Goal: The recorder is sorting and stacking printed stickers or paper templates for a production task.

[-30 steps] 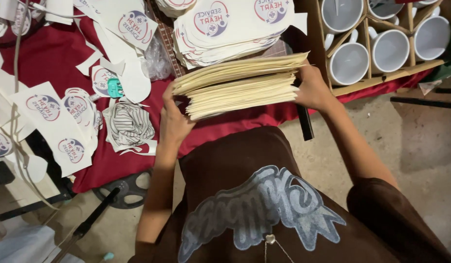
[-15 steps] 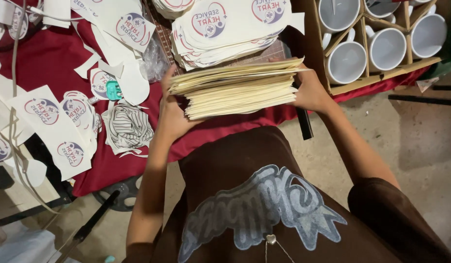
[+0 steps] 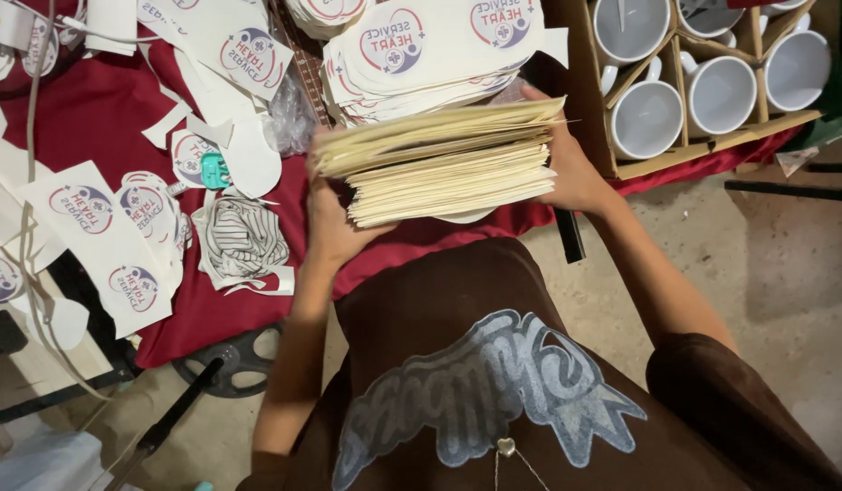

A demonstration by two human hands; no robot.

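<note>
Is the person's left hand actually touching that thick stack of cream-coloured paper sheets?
Touching. The head view shows the left hand pressed against the end of the thick stack of cream-coloured paper sheets, fingers wrapped over its edge, no gap.

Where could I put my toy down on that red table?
One bare patch of red cloth lies at the far left, between the white paper scraps and the loose cutouts. Another strip runs along the near edge, under the cream paper stack that both hands hold. The far side is crowded with printed cutout piles and the box of white mugs.
</note>
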